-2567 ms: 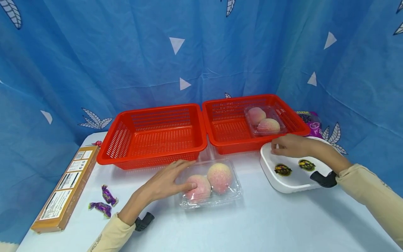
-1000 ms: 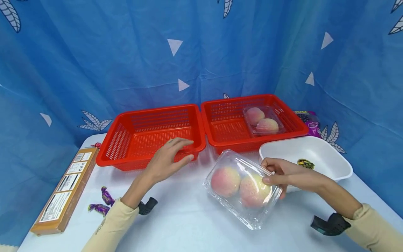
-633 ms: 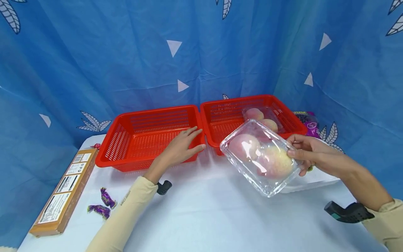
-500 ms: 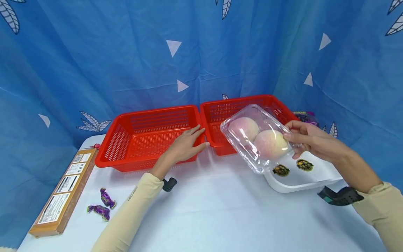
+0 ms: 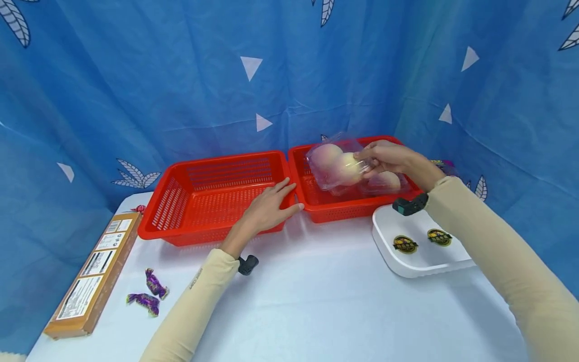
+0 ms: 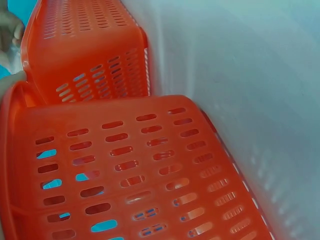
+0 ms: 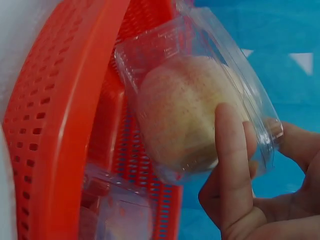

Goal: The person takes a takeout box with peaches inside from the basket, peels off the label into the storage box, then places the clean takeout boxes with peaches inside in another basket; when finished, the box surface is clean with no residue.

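My right hand grips the edge of a clear plastic clamshell box of peaches, tilted above the right red basket. In the right wrist view, fingers and thumb pinch the clamshell's rim, with a peach seen through the plastic. Another clamshell of peaches lies inside that basket, partly behind the held one. My left hand rests at the front right corner of the left red basket, its fingers extended over the rim.
A white tub with two dark stickers stands at the right, partly under my right sleeve. On the left lie a long brown carton and two purple wrapped candies. A blue curtain hangs behind the baskets.
My right hand has lifted the peach clamshell from the table and carried it right, then up and back over the right basket. My left hand let go of it and moved to the left basket's corner.
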`<state>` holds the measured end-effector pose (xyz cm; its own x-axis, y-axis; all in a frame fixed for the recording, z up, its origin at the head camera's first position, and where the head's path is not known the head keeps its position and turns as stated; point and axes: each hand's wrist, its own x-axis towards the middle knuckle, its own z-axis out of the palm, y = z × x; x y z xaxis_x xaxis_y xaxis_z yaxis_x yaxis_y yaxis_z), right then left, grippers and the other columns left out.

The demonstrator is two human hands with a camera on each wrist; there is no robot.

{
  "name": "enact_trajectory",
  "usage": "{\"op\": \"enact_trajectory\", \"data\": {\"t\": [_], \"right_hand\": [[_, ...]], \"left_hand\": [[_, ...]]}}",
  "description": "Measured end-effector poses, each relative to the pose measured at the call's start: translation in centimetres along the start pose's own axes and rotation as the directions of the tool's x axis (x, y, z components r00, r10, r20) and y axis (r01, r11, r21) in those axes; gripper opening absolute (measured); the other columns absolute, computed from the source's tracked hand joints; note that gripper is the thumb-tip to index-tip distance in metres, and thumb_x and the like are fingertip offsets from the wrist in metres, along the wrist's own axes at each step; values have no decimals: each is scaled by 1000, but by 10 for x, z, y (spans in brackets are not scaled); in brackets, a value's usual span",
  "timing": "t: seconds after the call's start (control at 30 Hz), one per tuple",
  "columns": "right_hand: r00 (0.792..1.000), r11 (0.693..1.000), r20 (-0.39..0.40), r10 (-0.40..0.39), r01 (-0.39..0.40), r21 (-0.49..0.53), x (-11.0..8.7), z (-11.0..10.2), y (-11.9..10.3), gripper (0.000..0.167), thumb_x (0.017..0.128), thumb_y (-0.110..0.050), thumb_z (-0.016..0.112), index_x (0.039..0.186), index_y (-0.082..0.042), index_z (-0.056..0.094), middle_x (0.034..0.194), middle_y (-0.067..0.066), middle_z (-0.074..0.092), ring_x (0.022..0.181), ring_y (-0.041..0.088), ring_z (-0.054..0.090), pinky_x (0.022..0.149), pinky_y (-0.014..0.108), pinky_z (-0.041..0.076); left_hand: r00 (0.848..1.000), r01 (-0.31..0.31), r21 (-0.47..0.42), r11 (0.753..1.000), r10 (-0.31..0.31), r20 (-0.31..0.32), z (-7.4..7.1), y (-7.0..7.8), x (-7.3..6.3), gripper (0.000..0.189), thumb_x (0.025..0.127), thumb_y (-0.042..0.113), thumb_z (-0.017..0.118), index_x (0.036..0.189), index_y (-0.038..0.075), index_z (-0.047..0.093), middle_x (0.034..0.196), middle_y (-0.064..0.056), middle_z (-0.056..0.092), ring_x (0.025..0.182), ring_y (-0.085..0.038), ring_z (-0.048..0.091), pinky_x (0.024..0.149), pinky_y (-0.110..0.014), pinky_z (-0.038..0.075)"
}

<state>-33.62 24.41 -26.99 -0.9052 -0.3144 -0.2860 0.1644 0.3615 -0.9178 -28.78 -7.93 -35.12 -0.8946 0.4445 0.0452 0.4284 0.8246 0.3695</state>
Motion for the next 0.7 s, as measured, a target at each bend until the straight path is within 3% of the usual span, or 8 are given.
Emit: {"op": "enact_trajectory", "data": {"t": [0.3,0.5,0.7], "right_hand": [[988,987,87,126,-116,-112,40,22,10,21,96,-17,56,98,4,57,74,9,57,63,15,65,69,30,58],[983,953,20,182,-171,-249,40,24,25,29,94,-17,59,110,6,50,84,14,63,72,24,69,73,35,58],[988,915,18,156,-138,-379,39,25,31,54,93,-17,59,135,8,34,106,26,63,87,32,70,77,41,57]], "left_hand": [[1000,12,5,1000,-12,-6,0,2,2,77,88,65,50,151,26,30,160,2,19,142,-38,25,110,-61,25],[1000,20,9,1000,-20,-6,3,1,3,78,87,66,50,151,26,30,160,1,19,142,-38,24,109,-60,28],[1000,15,7,1000,-15,-14,5,-1,4,78,87,66,49,151,25,32,159,1,20,142,-38,25,109,-60,28]]}}
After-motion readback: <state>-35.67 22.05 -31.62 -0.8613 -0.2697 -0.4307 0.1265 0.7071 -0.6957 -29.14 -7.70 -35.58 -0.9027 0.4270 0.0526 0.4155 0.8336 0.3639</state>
